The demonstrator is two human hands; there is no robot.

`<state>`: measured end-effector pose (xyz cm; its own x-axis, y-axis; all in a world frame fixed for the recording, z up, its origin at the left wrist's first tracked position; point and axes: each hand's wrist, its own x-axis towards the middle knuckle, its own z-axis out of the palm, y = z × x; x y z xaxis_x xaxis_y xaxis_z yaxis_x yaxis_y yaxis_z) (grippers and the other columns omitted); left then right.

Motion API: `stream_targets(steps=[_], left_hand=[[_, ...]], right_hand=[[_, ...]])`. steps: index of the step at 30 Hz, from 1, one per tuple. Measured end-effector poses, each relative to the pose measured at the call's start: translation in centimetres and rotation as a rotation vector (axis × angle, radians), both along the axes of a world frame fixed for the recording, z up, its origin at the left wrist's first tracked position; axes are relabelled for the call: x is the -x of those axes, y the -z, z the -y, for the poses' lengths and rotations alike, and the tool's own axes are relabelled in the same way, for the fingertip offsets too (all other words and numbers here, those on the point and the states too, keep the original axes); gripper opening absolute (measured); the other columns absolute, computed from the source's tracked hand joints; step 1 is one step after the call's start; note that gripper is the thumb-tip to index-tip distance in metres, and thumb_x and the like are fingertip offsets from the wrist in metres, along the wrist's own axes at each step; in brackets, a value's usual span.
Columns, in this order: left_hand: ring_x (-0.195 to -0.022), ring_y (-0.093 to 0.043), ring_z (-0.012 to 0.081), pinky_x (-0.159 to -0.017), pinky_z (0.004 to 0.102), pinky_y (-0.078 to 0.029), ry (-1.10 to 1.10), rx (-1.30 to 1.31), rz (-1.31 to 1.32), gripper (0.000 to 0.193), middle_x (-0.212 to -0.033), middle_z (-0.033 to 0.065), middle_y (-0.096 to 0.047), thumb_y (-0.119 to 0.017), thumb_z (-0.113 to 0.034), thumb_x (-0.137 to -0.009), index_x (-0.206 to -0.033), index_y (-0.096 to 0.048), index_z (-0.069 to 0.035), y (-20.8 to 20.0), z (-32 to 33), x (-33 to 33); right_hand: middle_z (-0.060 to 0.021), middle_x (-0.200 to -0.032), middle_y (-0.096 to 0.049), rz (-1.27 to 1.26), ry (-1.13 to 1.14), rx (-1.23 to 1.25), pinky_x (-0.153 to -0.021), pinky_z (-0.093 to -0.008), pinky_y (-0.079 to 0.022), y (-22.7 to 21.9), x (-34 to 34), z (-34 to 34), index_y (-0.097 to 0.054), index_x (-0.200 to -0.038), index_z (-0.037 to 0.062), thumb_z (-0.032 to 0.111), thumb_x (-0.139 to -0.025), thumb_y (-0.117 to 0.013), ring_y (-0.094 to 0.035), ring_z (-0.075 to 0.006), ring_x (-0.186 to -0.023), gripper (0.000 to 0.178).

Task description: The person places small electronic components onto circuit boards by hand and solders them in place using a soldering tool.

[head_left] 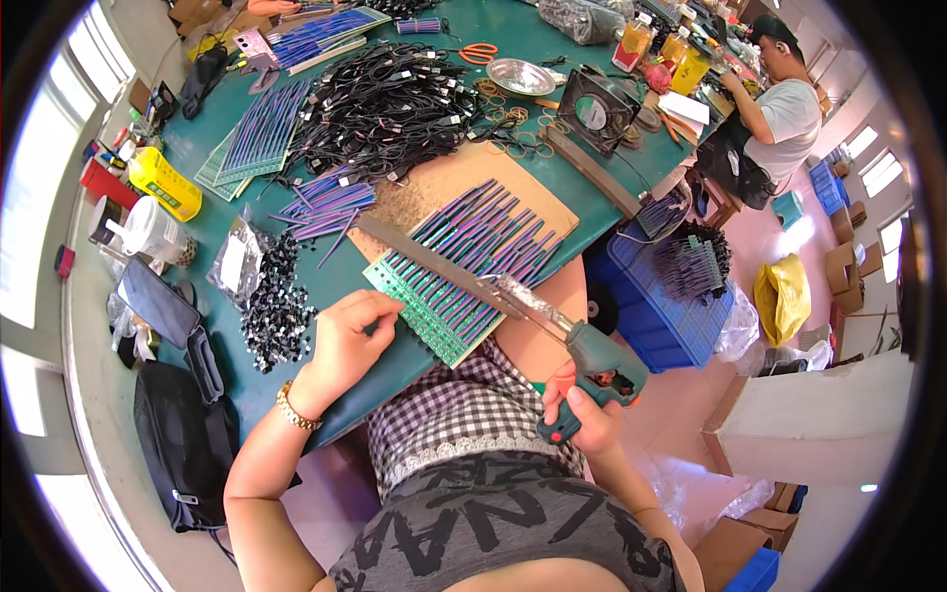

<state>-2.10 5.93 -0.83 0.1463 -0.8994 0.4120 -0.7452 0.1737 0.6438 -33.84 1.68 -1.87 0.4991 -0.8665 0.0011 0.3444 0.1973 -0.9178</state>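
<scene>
My right hand (587, 419) is wrapped round the handle of a dark green soldering gun (604, 360) with a red trigger. Its foil-wrapped barrel (528, 299) points up and left over a green circuit board panel (434, 326). Rows of purple-blue strips (488, 222) stick out from that panel toward the far side. Across them lies a long flat brown bar (419, 255). At the panel's left edge my left hand (347, 340) is closed, thumb and fingers curled together; what they hold, if anything, is hidden. Small black parts (276, 316) lie in a pile beside it.
A brown board (533, 187) lies under the panel. Beyond it are a heap of black cables (385, 109), loose purple strips (321, 202) and a small fan (597, 113). A blue crate (661, 306) stands right of the green table; a co-worker (784, 109) sits farther off.
</scene>
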Motion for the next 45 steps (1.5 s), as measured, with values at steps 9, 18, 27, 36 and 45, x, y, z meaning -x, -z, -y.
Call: stream_targets(steps=[9, 18, 27, 36, 45], left_hand=[[-0.079, -0.068, 0.025, -0.069, 0.0317, -0.055, 0.079, -0.061, 0.014, 0.016, -0.089, 0.0109, -0.07, -0.07, 0.005, -0.076, -0.091, -0.07, -0.003, 1.1, 0.3, -1.0], [-0.08, -0.066, 0.0234, -0.085, 0.0409, -0.053, 0.014, 0.023, 0.185, 0.024, -0.092, 0.0045, -0.069, -0.076, 0.003, -0.07, -0.089, -0.069, -0.008, 1.8, 0.1, -0.1], [-0.076, -0.064, 0.0162, -0.1, 0.0452, -0.039, 0.023, 0.044, 0.422, 0.025, -0.089, 0.0019, -0.067, -0.077, 0.001, -0.067, -0.088, -0.069, -0.009, 1.1, 0.0, 0.8], [-0.074, -0.06, 0.0171, -0.101, 0.0451, -0.036, 0.032, 0.039, 0.501, 0.026, -0.091, 0.0036, -0.066, -0.074, 0.0, -0.066, -0.091, -0.069, -0.008, 1.1, -0.4, 0.6], [-0.073, -0.063, 0.0162, -0.112, 0.0549, -0.025, 0.058, 0.05, 0.545, 0.021, -0.089, 0.0045, -0.066, -0.07, -0.001, -0.072, -0.092, -0.068, -0.006, 1.7, -0.5, 0.4]], right_hand=[[-0.012, -0.092, -0.063, 0.036, -0.134, -0.131, -0.065, -0.0299, -0.051, 2.7, -1.7, 1.1, -0.056, -0.117, 0.0033, 0.008, -0.092, -0.06, -0.062, -0.016, -0.071, 0.025], [-0.0142, -0.094, -0.061, -0.133, -0.298, -0.225, -0.067, -0.0338, -0.051, 1.1, -1.4, 1.1, -0.054, -0.119, 0.0055, 0.02, -0.092, -0.061, -0.061, -0.0198, -0.076, 0.031], [-0.0063, -0.09, -0.064, -0.25, -0.23, 0.062, -0.068, -0.0278, -0.052, 3.6, -2.4, -0.3, -0.061, -0.102, 0.0041, 0.006, -0.083, -0.064, -0.064, -0.0148, -0.078, 0.019], [-0.0063, -0.087, -0.061, -0.462, -0.4, 0.425, -0.065, -0.0273, -0.053, 3.9, -2.1, 1.0, -0.059, -0.096, 0.0028, 0.005, -0.084, -0.061, -0.062, -0.013, -0.073, 0.013], [-0.0066, -0.089, -0.062, -0.471, -0.391, 0.403, -0.065, -0.0265, -0.053, 3.7, -2.5, 1.0, -0.06, -0.097, 0.0026, 0.008, -0.084, -0.062, -0.063, -0.0128, -0.073, 0.014]])
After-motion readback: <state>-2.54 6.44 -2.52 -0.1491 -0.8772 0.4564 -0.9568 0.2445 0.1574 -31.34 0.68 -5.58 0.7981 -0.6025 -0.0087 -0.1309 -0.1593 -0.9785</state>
